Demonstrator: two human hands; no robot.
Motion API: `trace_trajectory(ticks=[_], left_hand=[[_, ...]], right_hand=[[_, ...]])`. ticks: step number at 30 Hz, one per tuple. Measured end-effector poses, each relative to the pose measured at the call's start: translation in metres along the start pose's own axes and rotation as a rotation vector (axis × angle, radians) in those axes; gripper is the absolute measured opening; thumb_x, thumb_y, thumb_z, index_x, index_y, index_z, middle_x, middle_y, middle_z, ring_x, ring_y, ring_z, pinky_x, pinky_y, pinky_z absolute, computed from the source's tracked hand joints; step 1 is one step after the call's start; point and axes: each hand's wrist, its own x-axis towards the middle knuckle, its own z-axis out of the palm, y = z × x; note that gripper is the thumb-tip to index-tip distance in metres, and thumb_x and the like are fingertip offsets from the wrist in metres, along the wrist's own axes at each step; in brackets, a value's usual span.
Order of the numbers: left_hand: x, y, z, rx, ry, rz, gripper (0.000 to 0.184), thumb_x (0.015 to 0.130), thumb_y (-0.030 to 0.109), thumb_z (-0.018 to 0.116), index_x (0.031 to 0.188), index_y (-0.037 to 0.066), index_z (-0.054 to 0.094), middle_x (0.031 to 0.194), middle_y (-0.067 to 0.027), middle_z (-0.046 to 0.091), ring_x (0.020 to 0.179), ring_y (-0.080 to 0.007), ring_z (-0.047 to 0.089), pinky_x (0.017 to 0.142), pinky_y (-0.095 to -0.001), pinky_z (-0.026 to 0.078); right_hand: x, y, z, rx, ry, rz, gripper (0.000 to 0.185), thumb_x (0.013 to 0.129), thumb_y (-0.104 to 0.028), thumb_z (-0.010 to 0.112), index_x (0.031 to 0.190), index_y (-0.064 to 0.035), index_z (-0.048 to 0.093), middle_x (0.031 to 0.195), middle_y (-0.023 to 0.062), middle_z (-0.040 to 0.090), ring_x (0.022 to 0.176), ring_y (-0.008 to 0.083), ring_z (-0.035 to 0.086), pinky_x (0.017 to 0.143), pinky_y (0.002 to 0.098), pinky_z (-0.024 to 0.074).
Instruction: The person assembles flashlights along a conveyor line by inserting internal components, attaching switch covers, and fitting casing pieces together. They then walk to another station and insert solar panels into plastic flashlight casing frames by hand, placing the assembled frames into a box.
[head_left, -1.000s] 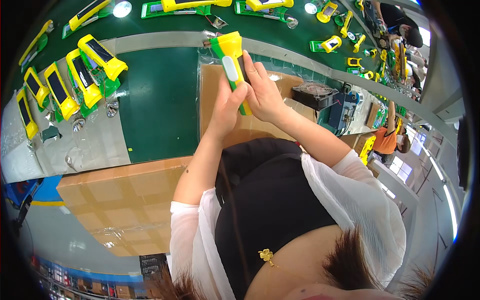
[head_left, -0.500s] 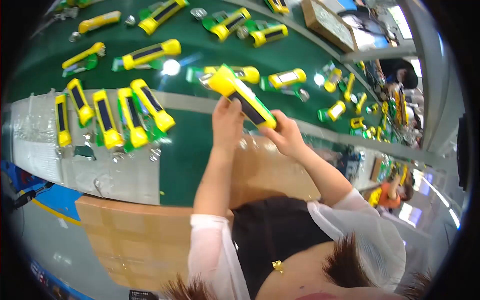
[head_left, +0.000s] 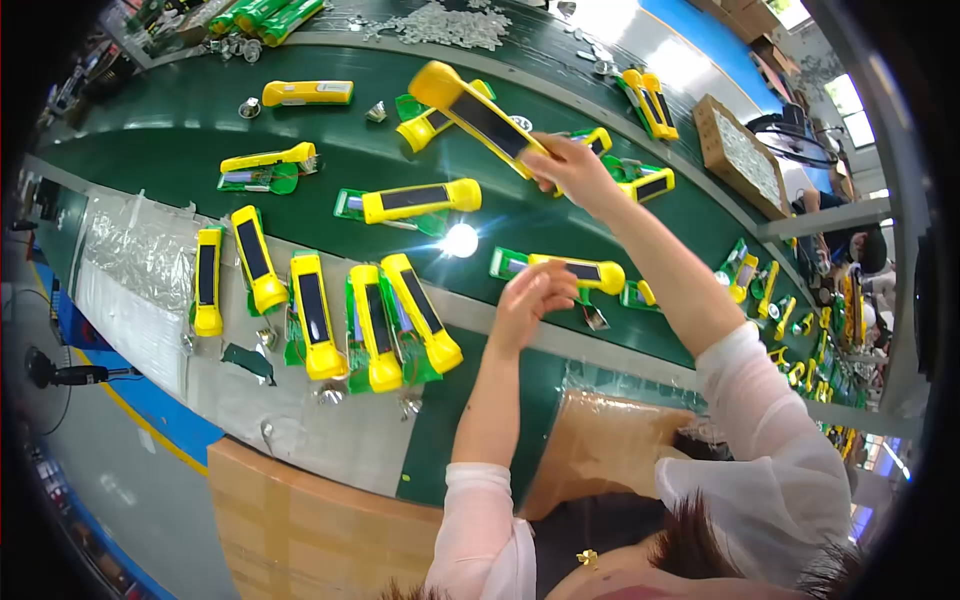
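Observation:
A yellow flashlight with a dark panel (head_left: pixel 487 121) is held by its tail end in my right hand (head_left: pixel 580 172), its head tilted up to the left above the green belt. Lower down, my left hand (head_left: pixel 535 298) has its fingers loosely spread and holds nothing. Just behind those fingers lies an open yellow and green flashlight (head_left: pixel 590 272) on the belt. Left of my left hand, another opened flashlight (head_left: pixel 420 201) rests by a brightly lit lamp (head_left: pixel 460 240).
Several opened flashlights (head_left: pixel 312 315) stand in a row on the plastic-covered ledge (head_left: pixel 150 290). Beyond the belt are small clear parts (head_left: pixel 450 25) and a cardboard box (head_left: pixel 740 155). A brown carton (head_left: pixel 320 520) sits below the ledge.
The view has swung toward the belt's far side. My left hand has let go of the flashlight, and my right hand has carried it outward over the belt.

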Motion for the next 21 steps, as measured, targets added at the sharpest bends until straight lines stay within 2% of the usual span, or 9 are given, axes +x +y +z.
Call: trace_trajectory(ticks=[3,5,6,9,13,15,18,20,21], left_hand=[[0.000,0.009,0.010,-0.019,-0.148,0.014,0.051,0.091,0.029,0.049,0.127,-0.006,0.039,0.113,-0.0211,0.055,0.096,-0.0273,0.060,0.082,-0.0365,0.050],[0.005,0.012,0.002,-0.202,-0.297,0.011,0.052,0.091,0.028,0.048,0.128,-0.007,0.037,0.116,-0.0229,0.053,0.096,-0.0292,0.059,0.082,-0.0379,0.050],[0.004,0.016,0.003,-0.149,-0.216,0.030,0.054,0.091,0.028,0.047,0.130,-0.007,0.034,0.119,-0.0255,0.050,0.097,-0.0338,0.058,0.082,-0.0414,0.049],[0.003,0.019,-0.002,-0.242,-0.170,0.063,0.059,0.089,0.028,0.049,0.131,-0.007,0.031,0.121,-0.0274,0.048,0.098,-0.0370,0.057,0.082,-0.0438,0.049],[0.000,0.026,0.008,-0.243,-0.064,0.082,0.067,0.082,0.031,0.057,0.130,-0.008,0.033,0.125,-0.0238,0.047,0.106,-0.0329,0.054,0.086,-0.0423,0.046],[-0.003,0.026,0.009,-0.212,-0.011,0.045,0.069,0.080,0.033,0.059,0.129,-0.009,0.034,0.125,-0.0225,0.047,0.106,-0.0316,0.054,0.088,-0.0414,0.044],[0.002,0.021,0.007,-0.205,-0.062,-0.030,0.069,0.079,0.034,0.061,0.128,-0.009,0.036,0.123,-0.0210,0.048,0.105,-0.0294,0.054,0.089,-0.0396,0.043],[0.006,0.017,0.007,-0.205,-0.101,-0.084,0.067,0.079,0.034,0.063,0.126,-0.008,0.039,0.120,-0.0199,0.050,0.103,-0.0271,0.054,0.089,-0.0383,0.043],[0.006,0.017,0.008,-0.191,-0.104,-0.099,0.067,0.078,0.033,0.063,0.126,-0.008,0.040,0.120,-0.0198,0.049,0.103,-0.0267,0.054,0.089,-0.0380,0.043]], right_hand=[[0.091,-0.001,0.011,-0.267,-0.011,-0.103,0.032,0.084,-0.038,0.062,0.095,-0.0087,0.066,0.067,0.0003,0.057,0.059,0.0081,0.046,0.053,0.0267,0.0373],[0.152,0.006,0.025,-0.314,0.114,-0.187,0.037,0.082,-0.044,0.060,0.099,-0.0109,0.066,0.074,0.0042,0.063,0.064,0.0142,0.056,0.058,0.0300,0.0433],[0.181,0.013,0.033,-0.306,0.177,-0.222,0.039,0.082,-0.045,0.059,0.102,-0.0122,0.065,0.077,0.0055,0.065,0.067,0.0167,0.060,0.062,0.0313,0.0462],[0.233,0.002,0.060,-0.413,0.169,0.051,0.043,0.083,-0.042,0.056,0.119,-0.0174,0.056,0.099,0.0107,0.065,0.089,0.0225,0.063,0.078,0.0367,0.0497],[0.283,0.028,0.102,-0.552,0.136,0.068,0.044,0.086,-0.047,0.045,0.125,-0.0294,0.052,0.130,0.0033,0.050,0.122,0.0302,0.041,0.100,0.0500,0.0268],[0.278,0.022,0.106,-0.800,0.062,0.069,0.039,0.088,-0.048,0.037,0.122,-0.0358,0.052,0.124,0.0035,0.054,0.116,0.0278,0.046,0.097,0.0523,0.0308],[0.261,0.027,0.093,-1.048,0.238,-0.298,0.037,0.087,-0.042,0.041,0.118,-0.0290,0.057,0.114,0.0055,0.058,0.106,0.0284,0.052,0.091,0.0475,0.0382],[0.255,0.033,0.045,-1.272,0.187,-0.607,0.030,0.083,-0.032,0.047,0.106,-0.0205,0.063,0.105,0.0060,0.061,0.098,0.0280,0.055,0.084,0.0428,0.0441],[0.230,0.042,0.012,-1.122,0.378,-0.499,0.023,0.079,-0.025,0.052,0.096,-0.0165,0.066,0.102,0.0051,0.061,0.090,0.0267,0.058,0.077,0.0399,0.0479]])
